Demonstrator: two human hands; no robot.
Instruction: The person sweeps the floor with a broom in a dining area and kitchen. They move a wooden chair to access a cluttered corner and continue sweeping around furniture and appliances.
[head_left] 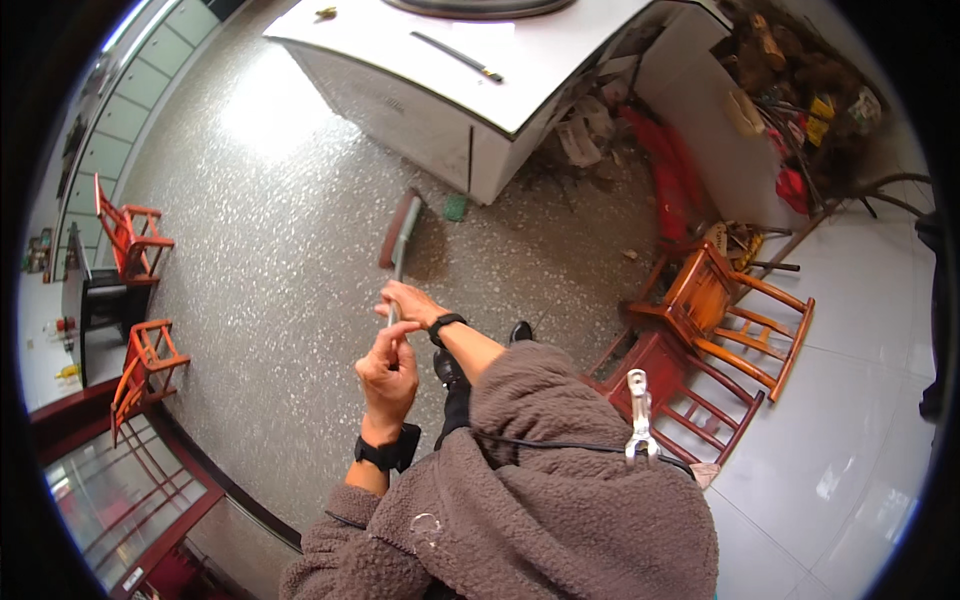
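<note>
Left hand (pixel 388 376): fingers curled around the lower part of the broom handle (pixel 394 312).
Right hand (pixel 408 300): wrapped on the handle just above.
Broom head (pixel 401 230): on the speckled floor (pixel 280 260).

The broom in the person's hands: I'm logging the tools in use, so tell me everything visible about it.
The broom has a thin pale handle, metal by its look, and a narrow reddish-brown head resting on the speckled floor near the white counter. It leans away from the person. The right hand grips the handle higher up; the left hand closes around its near end.
</note>
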